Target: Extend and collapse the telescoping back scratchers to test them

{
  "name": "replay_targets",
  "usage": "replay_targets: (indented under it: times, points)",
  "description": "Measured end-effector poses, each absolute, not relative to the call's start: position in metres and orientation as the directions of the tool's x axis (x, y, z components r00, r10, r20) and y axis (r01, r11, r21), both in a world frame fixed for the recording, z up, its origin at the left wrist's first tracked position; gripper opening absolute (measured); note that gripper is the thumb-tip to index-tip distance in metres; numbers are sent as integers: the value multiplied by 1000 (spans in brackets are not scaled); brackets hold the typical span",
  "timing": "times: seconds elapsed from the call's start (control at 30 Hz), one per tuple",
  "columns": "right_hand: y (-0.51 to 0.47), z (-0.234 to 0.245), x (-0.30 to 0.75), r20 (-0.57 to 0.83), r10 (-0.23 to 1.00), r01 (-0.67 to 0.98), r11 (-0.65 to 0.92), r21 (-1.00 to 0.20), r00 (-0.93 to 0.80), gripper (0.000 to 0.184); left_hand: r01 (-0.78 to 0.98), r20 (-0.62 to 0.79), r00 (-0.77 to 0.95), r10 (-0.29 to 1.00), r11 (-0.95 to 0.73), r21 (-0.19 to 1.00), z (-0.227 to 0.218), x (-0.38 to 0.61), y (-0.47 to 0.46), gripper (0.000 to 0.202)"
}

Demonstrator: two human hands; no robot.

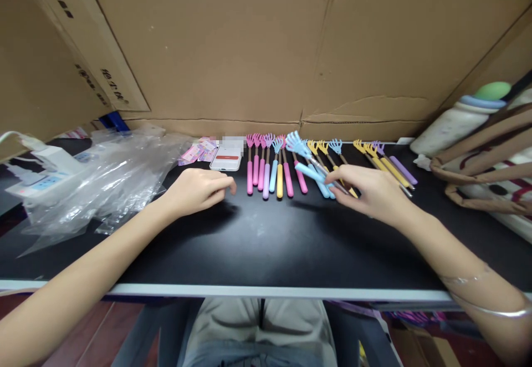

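My right hand is pinched around the silver rod of a light-blue back scratcher, lifted with its claw end pointing up and left. A light-blue handle crosses below that rod; whether my fingers hold it too I cannot tell. My left hand hovers over the black table with loosely bent fingers, thumb and index tip apart, nothing in it. Right of it lies a row of back scratchers, claws toward the back: pink, purple, yellow and more blue ones. Others lie partly behind my right hand.
Clear plastic bags and a white power strip are at the left. A white flat device lies beside pink printed cards. At right are a white bottle and a bag with brown handles. Cardboard walls the back.
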State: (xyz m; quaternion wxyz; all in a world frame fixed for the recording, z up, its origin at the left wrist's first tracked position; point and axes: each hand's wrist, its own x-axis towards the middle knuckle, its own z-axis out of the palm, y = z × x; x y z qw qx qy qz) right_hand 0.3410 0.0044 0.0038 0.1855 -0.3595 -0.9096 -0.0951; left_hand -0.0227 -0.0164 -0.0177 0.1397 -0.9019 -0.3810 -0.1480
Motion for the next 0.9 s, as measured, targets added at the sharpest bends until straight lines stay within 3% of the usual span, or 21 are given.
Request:
replay_targets:
  times: [0.17,0.27,0.67,0.9]
  points:
    - [-9,-8,316,346,374,470,843,260,-861,19,702,420,690,589,-686,-192,-17,-23,-18,26]
    - [-12,-13,308,305,301,396,857,330,-904,22,690,437,703,561,-687,-228,-15,-22,-19,27]
    - [-13,-24,304,256,273,358,847,394,-927,18,611,479,751,454,-752,-246,-19,-13,-21,26]
    - [-16,-25,305,215,263,334,833,442,-940,19,570,527,773,353,-751,-333,-18,-7,-27,25]
